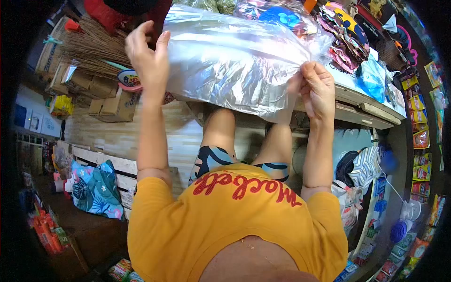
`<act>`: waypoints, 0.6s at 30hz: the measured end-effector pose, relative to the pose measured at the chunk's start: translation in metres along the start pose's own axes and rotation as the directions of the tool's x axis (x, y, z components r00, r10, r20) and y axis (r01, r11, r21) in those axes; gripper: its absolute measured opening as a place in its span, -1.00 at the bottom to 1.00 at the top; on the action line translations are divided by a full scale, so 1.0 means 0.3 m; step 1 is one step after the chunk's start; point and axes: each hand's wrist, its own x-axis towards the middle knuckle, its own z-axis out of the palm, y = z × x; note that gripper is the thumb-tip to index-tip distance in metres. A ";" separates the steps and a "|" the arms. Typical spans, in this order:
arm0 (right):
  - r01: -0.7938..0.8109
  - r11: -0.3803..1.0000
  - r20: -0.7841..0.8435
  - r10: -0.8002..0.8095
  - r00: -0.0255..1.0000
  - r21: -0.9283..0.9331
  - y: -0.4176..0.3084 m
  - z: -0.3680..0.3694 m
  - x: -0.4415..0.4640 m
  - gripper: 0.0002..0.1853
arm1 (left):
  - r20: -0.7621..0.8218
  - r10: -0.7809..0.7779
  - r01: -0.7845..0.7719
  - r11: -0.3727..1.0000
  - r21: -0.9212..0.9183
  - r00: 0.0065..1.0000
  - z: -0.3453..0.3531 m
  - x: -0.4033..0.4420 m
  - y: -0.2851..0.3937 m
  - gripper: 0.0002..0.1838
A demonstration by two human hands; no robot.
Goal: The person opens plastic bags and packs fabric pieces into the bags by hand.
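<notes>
A large clear plastic sheet or bag lies across the table and hangs over its near edge, shiny and creased. My right hand pinches its right edge between thumb and fingers. Raised beside its left edge is my left hand, fingers curled but apart, with nothing visible in it. Behind the plastic lie a blue item with a flower shape in clear wrapping and a pile of colourful ruffled fabric.
Broom bristles and cardboard boxes are at the left. The table's drawer edge runs along the right, near a light blue plastic bag. Hanging packets line the far right. A floral cloth bag sits lower left.
</notes>
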 end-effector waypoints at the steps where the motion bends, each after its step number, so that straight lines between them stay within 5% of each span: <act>1: 0.020 1.000 -0.009 -0.020 1.000 0.017 0.007 0.016 0.005 -0.89 | -0.075 0.136 -0.127 0.985 0.118 0.988 -0.032 0.002 0.075 -0.73; 3: 0.054 0.997 -0.030 -0.053 0.998 0.052 0.029 0.047 0.015 -0.90 | 0.014 0.137 -0.133 0.979 -0.157 0.990 -0.036 -0.059 0.171 -0.72; 5: 0.050 0.997 -0.006 -0.049 0.999 0.060 0.047 0.046 0.024 -0.89 | 0.267 0.260 -0.075 0.832 -0.550 0.928 0.000 -0.134 0.273 -0.72; 7: 0.071 0.995 -0.022 -0.070 0.997 0.074 0.040 0.098 0.019 -0.87 | 0.325 0.351 -0.075 0.773 -0.630 0.878 0.094 -0.172 0.347 -0.70; 10: 0.055 0.992 0.003 -0.055 0.998 0.110 0.065 0.073 0.008 -0.83 | 0.406 0.268 0.038 0.795 -0.606 0.874 0.166 -0.192 0.329 -0.68; 18: 0.094 0.996 -0.018 -0.094 0.995 0.008 0.069 0.074 0.000 -0.90 | 0.361 0.317 -0.033 0.789 -0.613 0.877 0.174 -0.202 0.289 -0.65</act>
